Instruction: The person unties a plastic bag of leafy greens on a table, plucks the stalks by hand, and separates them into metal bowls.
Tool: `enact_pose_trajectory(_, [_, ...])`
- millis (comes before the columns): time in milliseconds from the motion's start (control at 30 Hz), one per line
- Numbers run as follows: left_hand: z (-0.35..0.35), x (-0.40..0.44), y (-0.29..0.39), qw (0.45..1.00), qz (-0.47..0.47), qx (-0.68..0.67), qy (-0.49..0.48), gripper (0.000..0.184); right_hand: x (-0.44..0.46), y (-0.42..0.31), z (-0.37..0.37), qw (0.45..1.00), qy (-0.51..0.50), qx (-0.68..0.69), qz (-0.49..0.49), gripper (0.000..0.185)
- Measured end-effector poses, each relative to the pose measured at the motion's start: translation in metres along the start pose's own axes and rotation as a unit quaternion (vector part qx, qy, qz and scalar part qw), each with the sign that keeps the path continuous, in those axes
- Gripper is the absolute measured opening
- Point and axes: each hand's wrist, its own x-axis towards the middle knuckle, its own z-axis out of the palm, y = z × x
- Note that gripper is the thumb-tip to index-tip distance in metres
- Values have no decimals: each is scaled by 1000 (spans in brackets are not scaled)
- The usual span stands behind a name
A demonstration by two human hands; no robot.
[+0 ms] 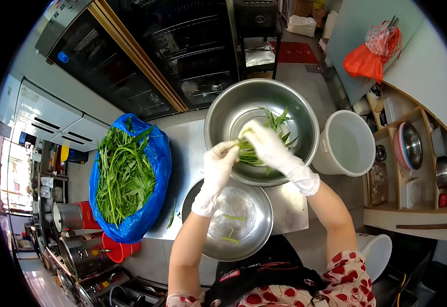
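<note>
Both my hands wear white gloves and meet over the near left part of a large steel basin. My left hand pinches the end of leafy green stems, which look like water spinach. Around the same stems close the fingers of my right hand, partly blurred. Leaves of these greens show beyond my right hand, inside the basin. Below my left hand is a shallower steel bowl with a few short stem pieces in it. To the left, a blue plastic bag stands open, full of leafy greens.
The basin and bowl rest on a steel table. A white bucket of water stands right of the basin, beside wooden shelves with bowls. Another white bucket is at the lower right. A red bucket stands lower left.
</note>
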Motion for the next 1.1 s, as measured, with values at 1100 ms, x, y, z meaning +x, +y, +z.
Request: enact_pose_trajectory(1100, [-37, 15, -39, 917, 182, 344, 87, 27, 0, 130, 6, 878, -165, -419, -160, 10])
